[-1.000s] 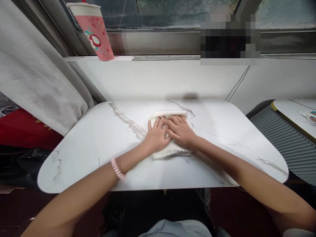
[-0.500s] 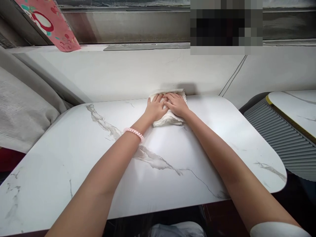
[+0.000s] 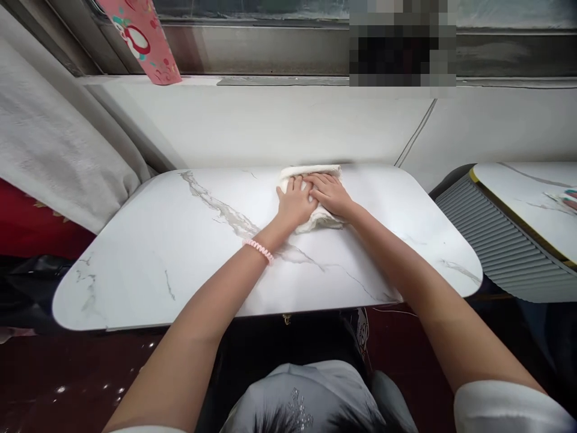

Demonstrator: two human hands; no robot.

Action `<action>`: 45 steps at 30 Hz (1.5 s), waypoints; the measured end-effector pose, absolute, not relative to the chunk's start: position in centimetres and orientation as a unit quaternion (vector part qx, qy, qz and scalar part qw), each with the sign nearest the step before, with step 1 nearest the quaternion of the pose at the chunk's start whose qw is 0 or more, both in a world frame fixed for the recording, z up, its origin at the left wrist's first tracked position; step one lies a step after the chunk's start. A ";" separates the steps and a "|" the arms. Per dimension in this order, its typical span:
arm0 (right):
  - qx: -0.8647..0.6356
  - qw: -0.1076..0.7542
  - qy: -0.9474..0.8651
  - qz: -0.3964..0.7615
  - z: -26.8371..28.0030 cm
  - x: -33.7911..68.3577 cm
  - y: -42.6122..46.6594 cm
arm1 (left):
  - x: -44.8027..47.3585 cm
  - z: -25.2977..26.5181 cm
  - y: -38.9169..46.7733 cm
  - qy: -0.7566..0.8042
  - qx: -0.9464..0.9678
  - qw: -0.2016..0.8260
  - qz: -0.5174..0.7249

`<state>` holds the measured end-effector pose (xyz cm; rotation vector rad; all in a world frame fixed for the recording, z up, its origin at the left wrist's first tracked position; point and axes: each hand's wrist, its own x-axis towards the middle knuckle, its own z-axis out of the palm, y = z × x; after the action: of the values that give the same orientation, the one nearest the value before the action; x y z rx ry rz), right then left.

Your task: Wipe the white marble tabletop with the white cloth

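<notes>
A white cloth (image 3: pixel 322 220) lies on the marble-patterned white table (image 3: pixel 135 240), close to its far edge by the wall. My left hand (image 3: pixel 297 203) rests flat on the cloth, fingers spread and pointing away from me. Beside it, my right hand (image 3: pixel 332 193) also presses flat on the cloth, its fingers reaching over toward the left one; the fingertips of the two hands are very near each other. Part of the cloth is hidden beneath both palms. A pink coiled band (image 3: pixel 258 249) circles my left wrist.
A second white table (image 3: pixel 518 192) with a ribbed grey side stands at right, where another person's hand (image 3: pixel 571 199) shows at the frame edge. A grey curtain (image 3: pixel 58 120) hangs at left. A pink patterned strip (image 3: pixel 146 45) is on the window ledge.
The view has shifted, showing more of the table's near edge and floor. Both hands stay flat on the cloth, at nearly the same spot. Another person's hand has appeared at far right.
</notes>
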<state>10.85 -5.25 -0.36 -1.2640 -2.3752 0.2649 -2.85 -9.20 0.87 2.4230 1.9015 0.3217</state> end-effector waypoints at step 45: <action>-0.491 0.282 -0.799 0.200 2.3 16.3 -19.8 | 0.7 2.0 -20.0 0.433 0.897 0.034 0.088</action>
<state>16.29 -19.81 2.26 -1.3164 -2.1417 0.5369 0.75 -20.05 1.98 2.7578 1.3304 0.2691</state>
